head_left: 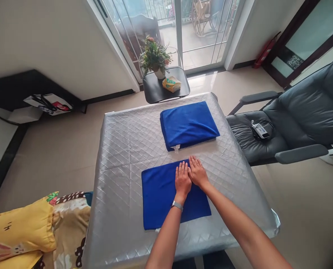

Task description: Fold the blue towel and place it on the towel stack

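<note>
A blue cloth lies spread flat near the front of the table, its outline roughly rectangular. Flat on its upper right part rests my left hand, fingers stretched out and pointing away from me, with a watch on the wrist. Right beside it, my right hand also lies flat, palm down, at the cloth's far right edge. The two hands touch or nearly touch. Beyond them sits a thicker folded stack of blue cloth, with a white label sticking out at its near edge.
A silver quilted cover drapes the table. Behind it stands a black chair bearing a potted plant and a yellow packet. To the right is a grey armchair with a corded device; yellow pillows lie left.
</note>
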`<state>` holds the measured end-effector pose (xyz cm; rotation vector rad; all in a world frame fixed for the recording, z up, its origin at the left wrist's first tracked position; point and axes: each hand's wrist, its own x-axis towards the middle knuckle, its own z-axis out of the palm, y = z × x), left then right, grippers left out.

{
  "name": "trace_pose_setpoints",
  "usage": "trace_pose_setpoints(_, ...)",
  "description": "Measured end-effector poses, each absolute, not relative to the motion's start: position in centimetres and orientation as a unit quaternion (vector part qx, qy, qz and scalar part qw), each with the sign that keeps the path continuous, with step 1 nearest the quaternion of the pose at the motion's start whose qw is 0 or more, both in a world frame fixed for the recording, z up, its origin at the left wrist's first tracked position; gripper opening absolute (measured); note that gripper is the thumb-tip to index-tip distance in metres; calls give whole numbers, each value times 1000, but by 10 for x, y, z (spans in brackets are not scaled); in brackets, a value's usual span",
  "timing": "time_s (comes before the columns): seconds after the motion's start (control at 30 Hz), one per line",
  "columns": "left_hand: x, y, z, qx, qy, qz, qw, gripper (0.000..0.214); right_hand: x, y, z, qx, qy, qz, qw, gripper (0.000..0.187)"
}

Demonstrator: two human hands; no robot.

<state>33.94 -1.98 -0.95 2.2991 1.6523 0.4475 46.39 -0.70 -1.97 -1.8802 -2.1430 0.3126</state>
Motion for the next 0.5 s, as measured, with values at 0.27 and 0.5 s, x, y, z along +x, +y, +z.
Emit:
trace_pose_setpoints(0.27,340,-4,10,811,554,137,128,55,464,-8,-22,-650,-742,109,125,62)
trace_pose_setpoints(0.5,304,-3,2,776,610,124,104,59,462,-7,-25,-666,-730,81,134,63)
